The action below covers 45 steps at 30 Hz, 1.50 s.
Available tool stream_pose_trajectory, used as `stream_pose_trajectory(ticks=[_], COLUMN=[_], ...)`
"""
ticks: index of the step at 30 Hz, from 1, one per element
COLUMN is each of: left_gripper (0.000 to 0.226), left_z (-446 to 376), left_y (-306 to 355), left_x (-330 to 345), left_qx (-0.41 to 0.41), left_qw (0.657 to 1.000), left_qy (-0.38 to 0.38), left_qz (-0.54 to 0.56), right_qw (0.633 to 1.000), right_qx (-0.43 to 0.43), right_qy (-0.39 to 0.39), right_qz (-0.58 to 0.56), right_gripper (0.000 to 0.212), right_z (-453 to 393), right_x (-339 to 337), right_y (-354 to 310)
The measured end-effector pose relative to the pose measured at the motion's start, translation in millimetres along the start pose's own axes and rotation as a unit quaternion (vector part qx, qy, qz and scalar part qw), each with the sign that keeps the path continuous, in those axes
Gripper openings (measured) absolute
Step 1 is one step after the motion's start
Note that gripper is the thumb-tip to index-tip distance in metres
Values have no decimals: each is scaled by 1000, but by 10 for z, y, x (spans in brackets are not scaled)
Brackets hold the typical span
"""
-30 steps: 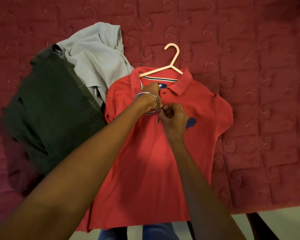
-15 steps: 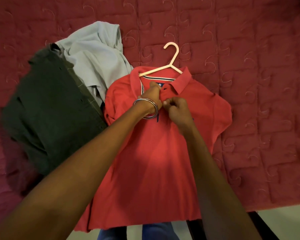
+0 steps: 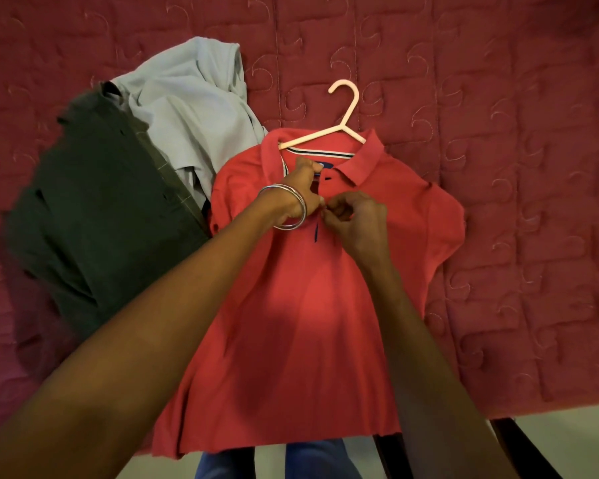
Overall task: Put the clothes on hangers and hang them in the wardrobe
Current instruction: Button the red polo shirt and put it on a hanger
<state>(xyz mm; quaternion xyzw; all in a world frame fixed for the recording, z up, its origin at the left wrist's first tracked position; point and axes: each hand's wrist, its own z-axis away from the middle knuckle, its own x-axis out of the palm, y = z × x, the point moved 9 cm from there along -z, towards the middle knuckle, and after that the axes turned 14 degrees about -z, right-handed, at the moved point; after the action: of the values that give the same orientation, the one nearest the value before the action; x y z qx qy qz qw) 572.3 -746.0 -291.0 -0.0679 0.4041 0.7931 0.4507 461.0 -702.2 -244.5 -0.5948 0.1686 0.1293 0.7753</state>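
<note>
A red polo shirt (image 3: 301,305) lies flat on the bed with a pale pink hanger (image 3: 343,122) inside its collar; only the hook and the upper arms of the hanger show. My left hand (image 3: 303,191), with silver bangles on the wrist, grips the left edge of the button placket just below the collar. My right hand (image 3: 355,219) pinches the placket's right edge beside it. The two hands almost touch at the middle of the placket. A light blue shirt (image 3: 194,108) and a dark green shirt (image 3: 97,209) lie crumpled to the left.
Everything lies on a maroon quilted bedspread (image 3: 498,167). The bed's near edge runs along the bottom right, with pale floor (image 3: 567,440) and a dark frame piece (image 3: 519,447) below it. My blue-trousered legs (image 3: 312,459) show under the shirt hem.
Both hands have stayed on the placket below the collar. My right hand went up from beside the chest logo and then settled slightly lower, closing against my left.
</note>
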Motion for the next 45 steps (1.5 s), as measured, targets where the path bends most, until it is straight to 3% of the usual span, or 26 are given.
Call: stream_pose_trajectory(ticks=[3,5,8,14,17,20,24,26,28,31,33,35,39,42,45], left_gripper=[78,89,81,60,58,60,70,77,82,83,82,78,33,20,10], left_z=[25,32,29,36,53,92,176,213,228,182,163,160,185,176,146], left_y=[-16,23,57,28,26,9,45,74,88,103,134,132,121,109,17], left_x=[3,-4,-32,22,27,30,5,-9,-30,-70,-118,-229,-525,-592,-603], left_qx=[-15,-2,26,27,23,20,66,94,96,94,122,132,112,99,63], left_qw=[998,996,989,984,984,986,988,988,988,988,979,967,916,913,937], left_qy=[-56,-76,-46,-25,14,47,67,72,82,54,21,11,73,78,82], left_qz=[18,-36,-141,-173,-175,-157,-119,-99,-87,-110,-160,-218,-377,-388,-335], right_qw=[997,994,996,998,994,964,916,909,929,962,978,995,985,975,971], right_qx=[-50,-69,-62,-39,30,148,316,345,314,179,107,64,96,110,133], right_qy=[15,34,50,36,-12,-63,-112,-110,-77,67,104,74,11,-22,-28], right_qz=[62,77,50,-21,-101,-211,-221,-206,-181,-194,-149,-32,145,194,195], right_gripper=[12,10,9,5,2,21,25,27,29,18,15,38,53,45,28], right_z=[26,78,133,186,116,64,102,92,20,-92,-105,-158,-308,-381,-442], right_x=[48,85,109,76,72,127,198,189,135,-103,-152,-45,162,203,169], right_y=[-36,-28,63,159,280,373,477,518,517,392,247,133,220,232,218])
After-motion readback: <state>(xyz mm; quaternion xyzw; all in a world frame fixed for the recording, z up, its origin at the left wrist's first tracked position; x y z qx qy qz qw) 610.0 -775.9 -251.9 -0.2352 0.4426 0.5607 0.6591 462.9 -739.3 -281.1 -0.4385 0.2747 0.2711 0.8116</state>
